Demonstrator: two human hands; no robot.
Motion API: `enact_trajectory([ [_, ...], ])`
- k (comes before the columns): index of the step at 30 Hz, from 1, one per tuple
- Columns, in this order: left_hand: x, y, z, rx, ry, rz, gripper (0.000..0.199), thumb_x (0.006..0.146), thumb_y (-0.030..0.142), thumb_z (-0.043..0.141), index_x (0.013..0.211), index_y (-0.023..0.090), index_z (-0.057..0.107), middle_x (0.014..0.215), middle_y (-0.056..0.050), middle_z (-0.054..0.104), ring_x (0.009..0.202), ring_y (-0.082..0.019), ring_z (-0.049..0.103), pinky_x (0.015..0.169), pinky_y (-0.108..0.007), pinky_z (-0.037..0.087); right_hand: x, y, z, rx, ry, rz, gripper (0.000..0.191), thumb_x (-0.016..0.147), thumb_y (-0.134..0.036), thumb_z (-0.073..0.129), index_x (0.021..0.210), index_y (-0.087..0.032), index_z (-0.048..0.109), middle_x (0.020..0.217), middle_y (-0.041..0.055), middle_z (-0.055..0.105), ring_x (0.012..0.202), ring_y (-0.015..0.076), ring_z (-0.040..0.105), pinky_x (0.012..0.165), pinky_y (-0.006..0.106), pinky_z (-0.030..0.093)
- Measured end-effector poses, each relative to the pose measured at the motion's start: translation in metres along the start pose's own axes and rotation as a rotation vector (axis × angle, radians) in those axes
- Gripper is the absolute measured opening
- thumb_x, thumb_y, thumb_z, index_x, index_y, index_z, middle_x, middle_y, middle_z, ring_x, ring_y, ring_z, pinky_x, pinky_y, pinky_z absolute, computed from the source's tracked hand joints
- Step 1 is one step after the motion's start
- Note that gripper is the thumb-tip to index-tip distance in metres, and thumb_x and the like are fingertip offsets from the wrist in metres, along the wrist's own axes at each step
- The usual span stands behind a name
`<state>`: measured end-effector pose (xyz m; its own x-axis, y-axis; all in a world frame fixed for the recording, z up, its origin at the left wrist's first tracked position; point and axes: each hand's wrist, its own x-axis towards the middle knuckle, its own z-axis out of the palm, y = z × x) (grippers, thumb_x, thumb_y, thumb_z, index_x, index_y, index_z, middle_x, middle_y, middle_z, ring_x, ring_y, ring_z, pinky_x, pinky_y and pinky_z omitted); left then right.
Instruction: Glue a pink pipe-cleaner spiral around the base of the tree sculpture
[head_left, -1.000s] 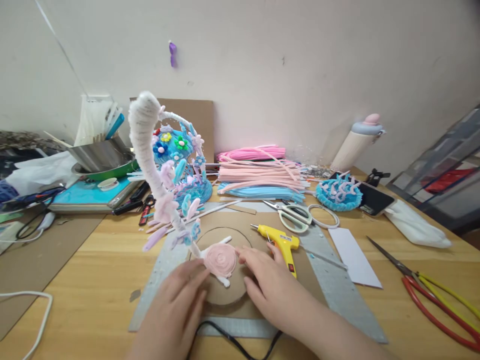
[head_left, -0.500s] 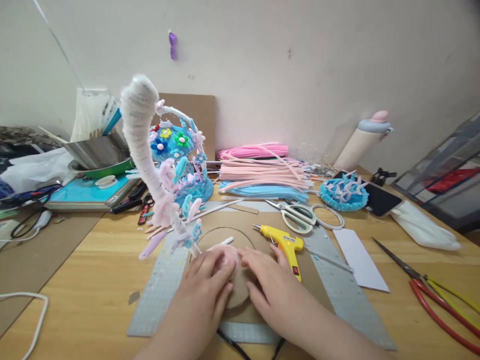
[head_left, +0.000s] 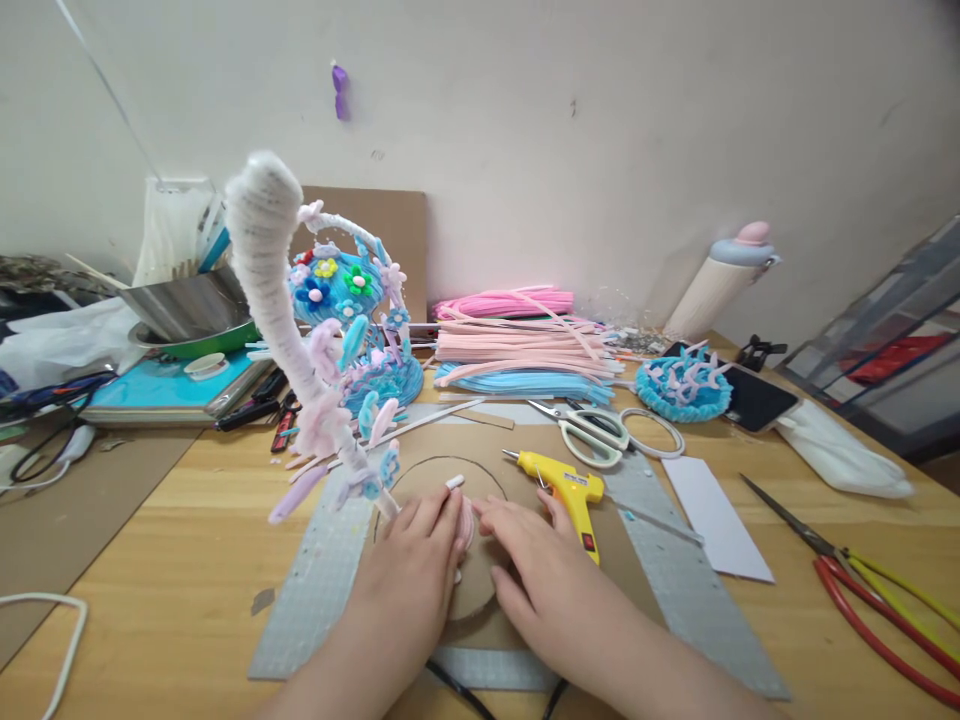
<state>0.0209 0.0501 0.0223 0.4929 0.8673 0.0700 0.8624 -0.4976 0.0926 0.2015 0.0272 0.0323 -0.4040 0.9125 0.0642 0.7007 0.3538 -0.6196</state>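
My left hand lies with extended fingers over a pink fuzzy piece, covering most of it. My right hand is just right of that piece, fingers spread, fingertips close to its edge. Both rest over a cardboard sheet with a drawn circle. A white wrapped stem with pastel flowers and leaves rises at the left, its lower end beside my left hand. A short white stick shows beyond my left fingertips. The yellow glue gun lies behind my right hand.
White-handled scissors and pipe cleaner bundles lie behind the cardboard. At the right are large red-and-yellow-handled scissors and a white card. A decorated blue basket stands back left, and a bottle back right.
My left hand has shifted and straightened its fingers, covering more of the pink piece. The white stem's top has moved slightly left. My right hand has stayed nearly in place.
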Motion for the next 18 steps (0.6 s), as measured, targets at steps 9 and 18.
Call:
enact_trajectory([
  [9, 0.0012, 0.0009, 0.0024, 0.052, 0.021, 0.024, 0.042, 0.095, 0.020, 0.039, 0.135, 0.016, 0.048, 0.136, -0.011, 0.055, 0.118, -0.026, 0.054, 0.095, -0.043, 0.047, -0.0001, 0.0003, 0.0000, -0.019, 0.009, -0.009, 0.048, 0.080, -0.009, 0.043, 0.125, -0.026, 0.048, 0.135, 0.0032, 0.055, 0.131, 0.0172, 0.040, 0.113, 0.051, 0.007],
  [18, -0.0007, 0.0020, 0.0068, 0.126, 0.048, 0.070, 0.045, 0.090, 0.012, 0.042, 0.134, 0.017, 0.050, 0.137, -0.010, 0.053, 0.119, -0.026, 0.052, 0.096, -0.043, 0.045, -0.0016, 0.0021, 0.0029, -0.029, 0.011, -0.019, 0.052, 0.081, -0.010, 0.042, 0.130, -0.027, 0.045, 0.138, 0.0028, 0.052, 0.132, 0.0171, 0.040, 0.112, 0.052, 0.006],
])
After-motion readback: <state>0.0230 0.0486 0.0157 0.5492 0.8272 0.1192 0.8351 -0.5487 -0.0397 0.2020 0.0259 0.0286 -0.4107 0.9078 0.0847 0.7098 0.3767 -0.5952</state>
